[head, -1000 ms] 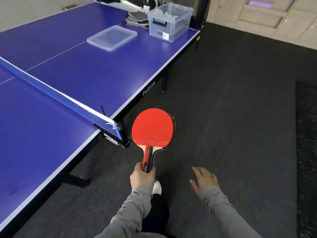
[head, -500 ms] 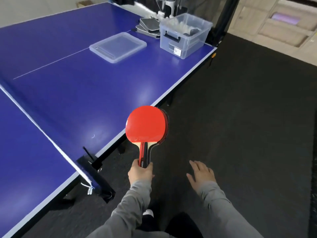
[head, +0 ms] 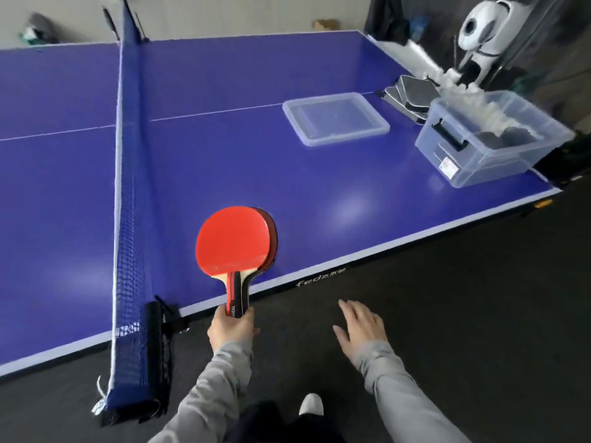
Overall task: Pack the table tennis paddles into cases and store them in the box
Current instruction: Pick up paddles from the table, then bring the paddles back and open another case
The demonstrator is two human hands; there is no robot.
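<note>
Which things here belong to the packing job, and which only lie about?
Job: paddles held by the left hand; cases; box; lid.
Lying about: net; white machine beyond the table; right hand, holding nothing.

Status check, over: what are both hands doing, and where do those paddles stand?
Left hand grips stacked paddles by the handles. Right hand open, empty. Cases and open box on the far corner. Nothing between.
</note>
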